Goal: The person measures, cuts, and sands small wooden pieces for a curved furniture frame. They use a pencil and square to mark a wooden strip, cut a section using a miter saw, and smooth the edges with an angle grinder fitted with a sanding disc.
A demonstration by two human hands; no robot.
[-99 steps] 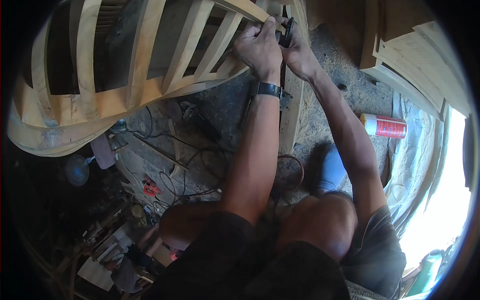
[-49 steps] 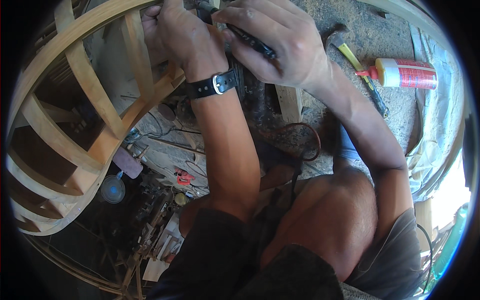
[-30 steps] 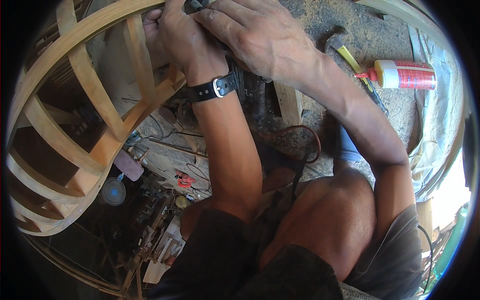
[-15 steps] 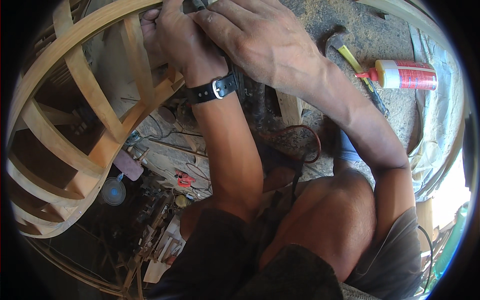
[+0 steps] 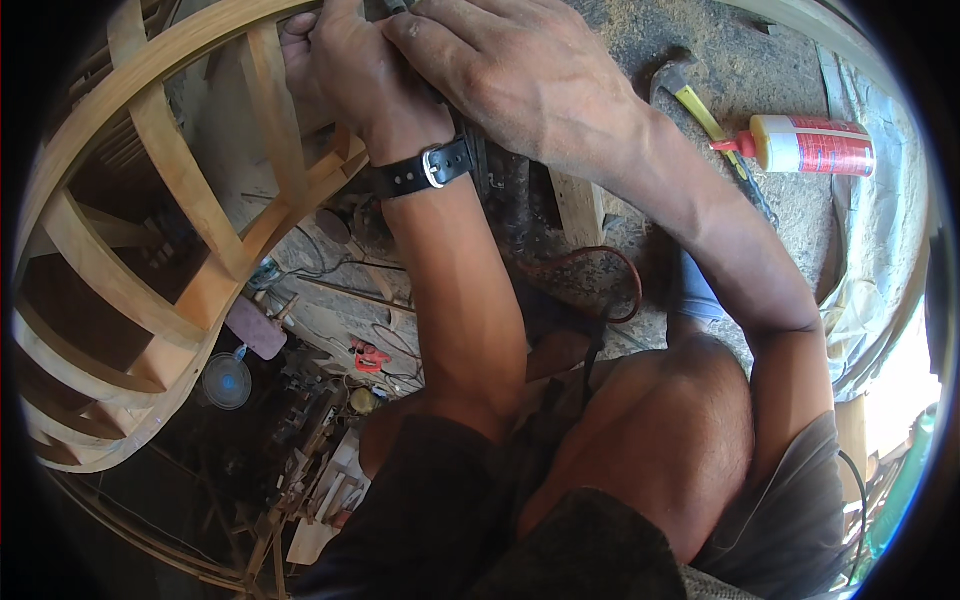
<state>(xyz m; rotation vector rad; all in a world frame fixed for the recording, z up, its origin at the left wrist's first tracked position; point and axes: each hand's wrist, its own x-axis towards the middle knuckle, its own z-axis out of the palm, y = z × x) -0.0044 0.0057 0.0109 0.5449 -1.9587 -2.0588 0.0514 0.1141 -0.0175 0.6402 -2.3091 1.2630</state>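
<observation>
At the top edge my left hand [image 5: 360,85], with a black strap [image 5: 425,172] on its wrist, is curled beside the curved wooden rail [image 5: 205,38] of a slatted frame. My right hand [image 5: 505,85] lies close against it on the right, its fingers bent forward and partly cut off by the picture's edge. Between the two hands shows the end of a dark, rod-like piece [image 5: 397,6]. Its rest is hidden, and so is whatever my fingertips grip. Both hands look closed.
On the dusty surface at right lie a hammer [image 5: 705,112] with a yellow handle and a red-and-white glue bottle [image 5: 815,146]. A wooden block [image 5: 577,208] and a reddish cord [image 5: 637,285] are below my right forearm. Wood scraps [image 5: 325,490] clutter the lower left.
Both hands have shifted very slightly upward, and less of the dark piece between them shows. The frame, hammer and bottle stay essentially in place.
</observation>
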